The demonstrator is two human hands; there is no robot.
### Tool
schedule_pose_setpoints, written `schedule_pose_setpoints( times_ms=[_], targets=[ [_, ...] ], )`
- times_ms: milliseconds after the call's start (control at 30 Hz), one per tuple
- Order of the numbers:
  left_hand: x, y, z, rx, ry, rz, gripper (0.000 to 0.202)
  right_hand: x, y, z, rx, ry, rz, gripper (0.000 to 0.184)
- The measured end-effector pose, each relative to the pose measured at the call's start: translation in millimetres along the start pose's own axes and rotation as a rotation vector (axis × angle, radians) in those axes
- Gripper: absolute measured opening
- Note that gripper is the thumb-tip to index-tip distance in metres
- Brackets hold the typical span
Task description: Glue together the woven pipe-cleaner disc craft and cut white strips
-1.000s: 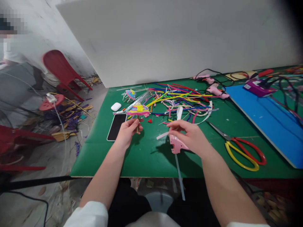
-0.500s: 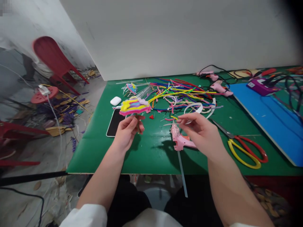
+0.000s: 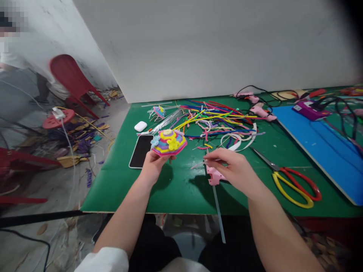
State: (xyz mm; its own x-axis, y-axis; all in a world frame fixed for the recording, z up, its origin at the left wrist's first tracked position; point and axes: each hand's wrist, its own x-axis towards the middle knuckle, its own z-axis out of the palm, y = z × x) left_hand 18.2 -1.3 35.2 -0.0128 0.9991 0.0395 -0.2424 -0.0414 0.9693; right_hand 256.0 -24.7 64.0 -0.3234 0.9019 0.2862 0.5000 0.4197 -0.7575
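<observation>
A small striped umbrella made of pipe cleaners [image 3: 169,142], with flowers on its top, is held from below by my left hand [image 3: 154,166]; the fingers are closed round its stem, mostly hidden under the canopy. My right hand [image 3: 229,166] pinches a thin pale strip [image 3: 197,165] that points left toward the umbrella but stays apart from it. Below that hand lies a pink glue gun [image 3: 213,176], partly covered, with a long clear glue stick [image 3: 219,215] sticking out over the table edge.
Scissors with red and yellow handles [image 3: 295,185] lie to the right, beside a blue board [image 3: 320,147]. A phone [image 3: 140,151] and white case [image 3: 140,126] lie left. Coloured pipe cleaners [image 3: 215,117] and a second small umbrella [image 3: 158,112] are behind. More pink glue guns [image 3: 262,112] lie at the back right.
The umbrella has tipped so its flowered top now faces me. My right hand has moved slightly down and left with the strip, covering more of the glue gun.
</observation>
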Motion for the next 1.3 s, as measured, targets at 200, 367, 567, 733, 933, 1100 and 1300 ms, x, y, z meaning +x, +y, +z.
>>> schedule_pose_setpoints(
  times_ms=[200,367,567,733,933,1100,1300],
  targets=[
    [1.8,-7.4,-0.5,-0.007,0.063,-0.003,0.034,-0.6,13.5,1.7,-0.289,-0.053,0.015,0.012],
    [0.9,-6.7,3.6,-0.045,0.083,-0.018,0.041,-1.6,11.6,-1.5,-0.316,-0.137,0.071,0.020],
    [-0.6,-4.1,5.0,-0.076,0.068,-0.015,0.039,-2.1,10.1,-3.8,-0.221,-0.144,0.044,0.023],
    [-3.1,-0.8,4.9,-0.079,0.038,-0.061,0.032,-4.7,6.1,-5.7,-0.195,-0.065,0.104,0.019],
    [-11.0,1.9,18.1,-0.147,0.025,-0.157,0.030,-8.5,-4.4,-9.9,-0.149,0.057,-0.069,0.013],
    [-17.8,-0.9,28.3,-0.180,-0.031,-0.260,0.025,-12.6,-14.3,-14.8,-0.120,0.008,-0.139,0.021],
    [-23.2,-4.7,34.5,-0.158,-0.102,-0.303,0.023,-18.2,-24.7,-16.4,-0.127,0.017,-0.170,0.022]
  ],
)
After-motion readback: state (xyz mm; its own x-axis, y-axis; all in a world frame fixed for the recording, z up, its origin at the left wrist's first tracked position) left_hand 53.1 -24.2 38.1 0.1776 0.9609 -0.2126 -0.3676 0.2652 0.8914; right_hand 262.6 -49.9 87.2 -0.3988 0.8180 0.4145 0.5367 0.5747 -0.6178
